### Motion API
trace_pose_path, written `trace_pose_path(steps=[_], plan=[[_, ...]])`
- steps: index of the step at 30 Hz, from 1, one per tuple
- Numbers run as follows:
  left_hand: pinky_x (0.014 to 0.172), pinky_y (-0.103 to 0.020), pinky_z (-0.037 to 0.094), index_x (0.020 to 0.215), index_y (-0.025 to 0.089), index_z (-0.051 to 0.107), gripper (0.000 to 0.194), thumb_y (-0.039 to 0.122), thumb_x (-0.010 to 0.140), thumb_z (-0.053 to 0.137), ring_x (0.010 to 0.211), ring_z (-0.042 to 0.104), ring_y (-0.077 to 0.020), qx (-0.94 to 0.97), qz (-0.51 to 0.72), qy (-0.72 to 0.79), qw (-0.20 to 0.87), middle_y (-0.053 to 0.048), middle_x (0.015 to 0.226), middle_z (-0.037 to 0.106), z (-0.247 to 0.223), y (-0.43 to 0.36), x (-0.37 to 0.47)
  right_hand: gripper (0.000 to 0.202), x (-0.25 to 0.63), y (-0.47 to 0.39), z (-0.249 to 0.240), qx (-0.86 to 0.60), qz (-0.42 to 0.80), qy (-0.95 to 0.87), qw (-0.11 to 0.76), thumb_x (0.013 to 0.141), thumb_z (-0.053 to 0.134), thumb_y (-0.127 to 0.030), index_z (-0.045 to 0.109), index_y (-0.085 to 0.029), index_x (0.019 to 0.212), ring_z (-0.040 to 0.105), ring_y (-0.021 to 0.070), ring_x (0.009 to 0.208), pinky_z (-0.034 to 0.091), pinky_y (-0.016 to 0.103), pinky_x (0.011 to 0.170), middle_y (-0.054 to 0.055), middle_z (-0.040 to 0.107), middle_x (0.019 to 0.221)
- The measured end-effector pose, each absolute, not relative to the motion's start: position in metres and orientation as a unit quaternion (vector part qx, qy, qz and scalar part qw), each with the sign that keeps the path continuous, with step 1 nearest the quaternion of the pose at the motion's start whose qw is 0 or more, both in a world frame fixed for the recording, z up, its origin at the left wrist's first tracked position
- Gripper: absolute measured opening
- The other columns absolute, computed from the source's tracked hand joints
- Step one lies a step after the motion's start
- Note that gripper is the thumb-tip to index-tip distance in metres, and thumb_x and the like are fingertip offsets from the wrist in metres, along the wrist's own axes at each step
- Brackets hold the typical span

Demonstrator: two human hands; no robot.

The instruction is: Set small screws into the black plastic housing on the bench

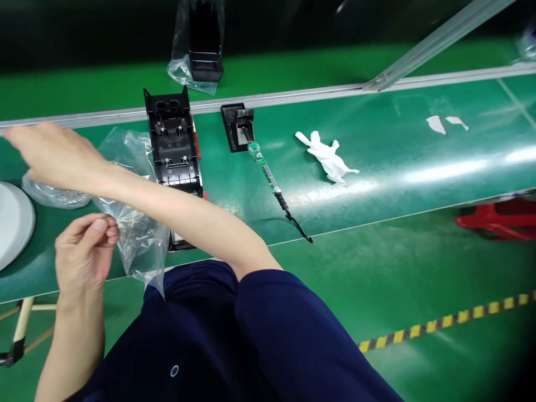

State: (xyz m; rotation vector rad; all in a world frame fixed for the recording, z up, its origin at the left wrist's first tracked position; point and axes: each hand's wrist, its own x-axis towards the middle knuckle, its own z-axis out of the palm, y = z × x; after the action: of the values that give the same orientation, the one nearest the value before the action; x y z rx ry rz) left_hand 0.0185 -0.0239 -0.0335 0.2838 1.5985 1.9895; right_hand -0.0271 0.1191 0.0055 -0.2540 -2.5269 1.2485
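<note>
My left hand [86, 251] is closed in a pinch, thumb against the curled fingers; whatever lies between them, if anything, is too small to make out. Just right of its fingertips lies a clear plastic bag [144, 245] with small thin parts inside. My right arm crosses over the bench to the left, and my right hand [56, 156] is above a second clear bag [58, 192], its fingers smeared and partly hidden. Under my right forearm stands a black plastic housing [173, 151] with metal wire pieces fitted in it.
A corded electric screwdriver [266, 170] rests in a black holder [230, 131]. A crumpled white glove [326, 156] and white scraps [436, 124] lie to the right. A round white container [14, 223] stands at the left edge. Behind the metal rail [293, 99] sits a bagged black housing [206, 61].
</note>
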Motion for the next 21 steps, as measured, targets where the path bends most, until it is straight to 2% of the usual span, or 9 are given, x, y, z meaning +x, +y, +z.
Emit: trace_pose_path(steps=[1,2,3,4,5,7,10,15,21], plan=[[0.043,-0.02,0.041,0.065,0.015,0.073,0.034,0.025,0.042,0.096,0.053,0.053,-0.0122,0.117,0.738,0.591,0.302,-0.007,0.06,0.061,-0.035,-0.022,0.024,0.022,0.002,0.12,0.013,-0.08,0.392,-0.906,0.136,0.085,0.047,-0.002,0.058,-0.012,0.101,0.054,0.0124,0.086,0.054,0.035,0.09,-0.007,0.056,0.086],[0.043,-0.021,0.042,0.067,0.015,0.074,0.031,0.026,0.047,0.094,0.052,0.053,-0.0124,0.129,0.733,0.586,0.32,-0.007,0.06,0.061,-0.036,-0.021,0.029,0.025,0.031,0.119,0.015,-0.103,0.392,-0.899,0.166,0.087,0.043,0.001,0.06,-0.013,0.099,0.053,0.0103,0.082,0.053,0.031,0.09,-0.007,0.058,0.085],[0.042,-0.021,0.043,0.069,0.016,0.075,0.027,0.027,0.052,0.093,0.051,0.054,-0.0124,0.141,0.726,0.58,0.341,-0.008,0.061,0.062,-0.037,-0.02,0.035,0.017,0.061,0.117,0.013,-0.122,0.425,-0.864,0.24,0.09,0.047,-0.001,0.06,-0.012,0.092,0.052,0.0091,0.078,0.053,0.027,0.088,-0.006,0.058,0.083],[0.043,-0.021,0.044,0.072,0.017,0.076,0.024,0.027,0.056,0.091,0.05,0.054,-0.0123,0.152,0.718,0.575,0.362,-0.008,0.062,0.063,-0.037,-0.019,0.039,0.013,0.089,0.114,0.006,-0.135,0.517,-0.779,0.328,0.092,0.051,-0.004,0.06,-0.011,0.086,0.054,0.0066,0.076,0.052,0.021,0.084,-0.004,0.061,0.085],[0.043,-0.02,0.045,0.074,0.017,0.077,0.021,0.026,0.06,0.09,0.05,0.055,-0.0122,0.162,0.71,0.569,0.382,-0.008,0.063,0.063,-0.036,-0.018,0.044,0.01,0.116,0.11,-0.003,-0.121,0.626,-0.669,0.382,0.091,0.055,-0.007,0.06,-0.011,0.084,0.054,0.0041,0.066,0.052,0.015,0.072,-0.004,0.061,0.081],[0.045,-0.02,0.049,0.076,0.018,0.078,0.019,0.024,0.063,0.088,0.053,0.057,-0.013,0.161,0.69,0.565,0.422,-0.009,0.066,0.064,-0.034,-0.016,0.052,0.003,0.161,0.101,-0.023,-0.172,0.771,-0.504,0.349,0.088,0.062,-0.015,0.065,-0.014,0.09,0.056,0.0059,0.061,0.051,0.014,0.058,-0.002,0.061,0.075],[0.048,-0.019,0.053,0.077,0.017,0.078,0.023,0.026,0.059,0.09,0.056,0.061,-0.0146,0.129,0.666,0.568,0.466,-0.01,0.068,0.066,-0.031,-0.013,0.062,0.007,0.203,0.087,-0.046,-0.233,0.854,-0.339,0.32,0.082,0.07,-0.02,0.068,-0.018,0.089,0.055,0.0066,0.058,0.052,0.016,0.056,0.0,0.064,0.079],[0.051,-0.017,0.055,0.079,0.019,0.078,0.024,0.027,0.06,0.09,0.055,0.062,-0.0139,0.116,0.645,0.556,0.511,-0.012,0.069,0.067,-0.031,-0.008,0.073,0.015,0.217,0.077,-0.055,-0.268,0.89,-0.248,0.274,0.073,0.078,-0.024,0.07,-0.018,0.085,0.057,0.0079,0.062,0.053,0.017,0.058,0.001,0.065,0.08],[0.049,-0.021,0.055,0.089,0.026,0.078,0.012,0.02,0.079,0.075,0.058,0.062,-0.0146,0.246,0.628,0.552,0.49,-0.009,0.074,0.067,-0.029,-0.018,0.086,0.017,0.218,0.082,-0.057,-0.289,0.887,-0.232,0.274,0.069,0.078,-0.024,0.068,-0.017,0.082,0.058,0.0095,0.062,0.053,0.018,0.057,0.002,0.064,0.077]])
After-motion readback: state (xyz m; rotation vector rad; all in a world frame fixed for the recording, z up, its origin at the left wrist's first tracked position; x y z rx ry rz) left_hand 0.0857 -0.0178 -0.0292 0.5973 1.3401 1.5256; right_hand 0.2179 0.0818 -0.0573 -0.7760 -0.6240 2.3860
